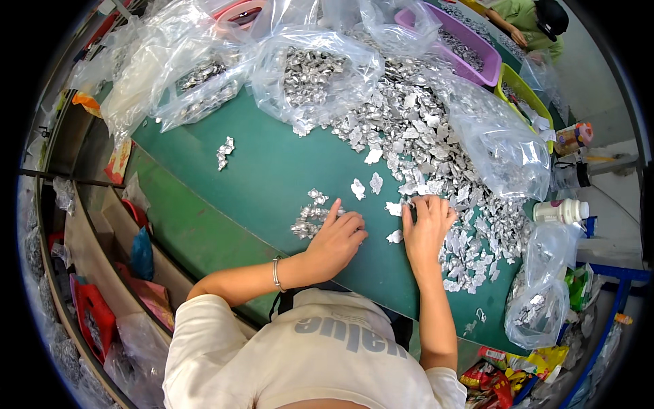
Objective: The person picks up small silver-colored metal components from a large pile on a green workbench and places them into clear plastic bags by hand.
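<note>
My left hand rests on the green tabletop, its thumb raised apart from the bent fingers and nothing visible in it. Right beside it is a small cluster of silver metal pieces, knobbly and figure-shaped. My right hand is at the near edge of a large heap of flat silver pieces. Its fingers bend down close to the thumb, and their tips hide whatever they grip. A few loose flat pieces lie between the hands and the heap. A short row of joined pieces lies farther left.
Clear plastic bags with metal pieces line the far side. A purple basin and a yellow-green tray stand at the far right. A white bottle is at the right edge. Someone in green works beyond.
</note>
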A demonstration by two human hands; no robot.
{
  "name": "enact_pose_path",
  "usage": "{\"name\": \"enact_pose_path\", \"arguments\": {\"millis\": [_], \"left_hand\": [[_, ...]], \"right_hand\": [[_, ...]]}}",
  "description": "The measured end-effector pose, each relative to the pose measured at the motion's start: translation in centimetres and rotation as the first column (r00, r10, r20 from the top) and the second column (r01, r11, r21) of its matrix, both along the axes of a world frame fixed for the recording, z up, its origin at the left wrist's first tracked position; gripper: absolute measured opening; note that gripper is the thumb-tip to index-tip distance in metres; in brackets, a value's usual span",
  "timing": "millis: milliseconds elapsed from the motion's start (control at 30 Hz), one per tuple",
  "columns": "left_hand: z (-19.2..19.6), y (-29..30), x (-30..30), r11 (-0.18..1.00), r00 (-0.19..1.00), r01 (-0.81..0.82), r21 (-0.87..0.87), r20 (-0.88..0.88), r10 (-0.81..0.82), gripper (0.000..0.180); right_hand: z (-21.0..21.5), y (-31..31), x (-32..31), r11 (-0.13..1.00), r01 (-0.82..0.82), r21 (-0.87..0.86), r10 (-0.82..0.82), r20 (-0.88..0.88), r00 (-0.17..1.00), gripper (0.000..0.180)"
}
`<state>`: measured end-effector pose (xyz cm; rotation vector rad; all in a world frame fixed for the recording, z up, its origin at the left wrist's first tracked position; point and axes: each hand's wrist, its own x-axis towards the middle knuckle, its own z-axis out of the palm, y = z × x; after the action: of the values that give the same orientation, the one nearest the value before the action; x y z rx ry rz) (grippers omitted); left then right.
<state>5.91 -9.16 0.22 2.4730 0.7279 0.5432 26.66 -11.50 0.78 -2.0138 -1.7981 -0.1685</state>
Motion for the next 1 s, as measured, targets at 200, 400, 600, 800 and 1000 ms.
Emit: {"name": "enact_pose_path", "arguments": {"millis": [200, 400, 600, 800, 1000], "left_hand": [[0.0, -0.5, 0.0, 0.99, 0.984, -0.128, -0.063, 0.119, 0.135, 0.039], [0.6, -0.6, 0.8, 0.998, 0.982, 0.007, -0.063, 0.187, 0.005, 0.038], [-0.3, -0.6, 0.5, 0.999, 0.998, -0.05, 0.019, -0.034, 0.05, 0.035], [-0.4, -0.8, 0.6, 0.989, 0.986, -0.138, -0.057, 0.091, 0.143, 0.036], [0.1, -0.2, 1.7, 0.996, 1.0, 0.004, 0.091, 0.025, -0.006, 0.033]], "right_hand": [[1.1, -3.3, -3.7, 0.976, -0.21, -0.064, 0.188, -0.25, 0.95, 0.02], [1.5, -2.6, -1.4, 0.999, 0.034, -0.01, -0.036, -0.228, 0.973, 0.02], [0.2, -1.2, 0.3, 0.999, 0.036, 0.003, -0.036, -0.019, 0.999, 0.014], [0.7, -2.8, -2.9, 0.947, -0.314, 0.071, 0.321, -0.302, 0.898, 0.011], [0.4, -0.7, 0.8, 0.998, 0.046, 0.05, -0.038, -0.15, 0.988, 0.013]]}}
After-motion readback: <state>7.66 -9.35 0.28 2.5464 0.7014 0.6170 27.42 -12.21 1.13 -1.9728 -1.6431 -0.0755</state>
